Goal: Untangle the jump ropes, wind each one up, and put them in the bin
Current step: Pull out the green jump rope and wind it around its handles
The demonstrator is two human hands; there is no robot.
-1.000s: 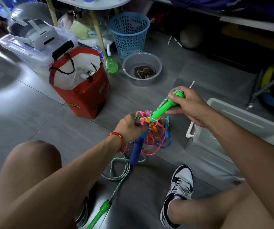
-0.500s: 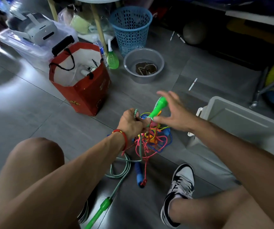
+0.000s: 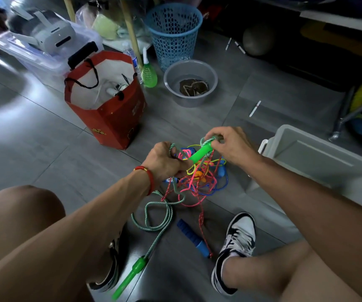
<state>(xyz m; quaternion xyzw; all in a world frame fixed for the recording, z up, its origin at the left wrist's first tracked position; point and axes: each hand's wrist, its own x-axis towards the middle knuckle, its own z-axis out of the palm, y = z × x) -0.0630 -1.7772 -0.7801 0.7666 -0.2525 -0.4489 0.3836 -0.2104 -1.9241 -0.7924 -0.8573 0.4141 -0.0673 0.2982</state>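
A knot of pink, yellow, blue and red jump ropes (image 3: 199,177) hangs above the floor between my knees. My left hand (image 3: 164,161) grips the left side of the knot. My right hand (image 3: 230,144) pinches the cord end of a bright green handle (image 3: 200,152) that pokes through the tangle. Its green braided rope (image 3: 154,216) loops down to a second green handle (image 3: 130,277) on the floor. A blue handle (image 3: 194,238) on a red cord lies by my right shoe. The grey plastic bin (image 3: 319,153) stands at the right.
A red paper bag (image 3: 110,118) stands ahead on the left, with a grey basin (image 3: 190,82), a blue mesh basket (image 3: 173,31) and a green spray bottle (image 3: 148,73) behind it. A clear tub carrying a headset (image 3: 42,35) is far left. My shoes (image 3: 236,247) flank the ropes.
My right hand has closed again on the cord end of the green handle after letting go. The blue handle dropped from the hanging knot to the floor.
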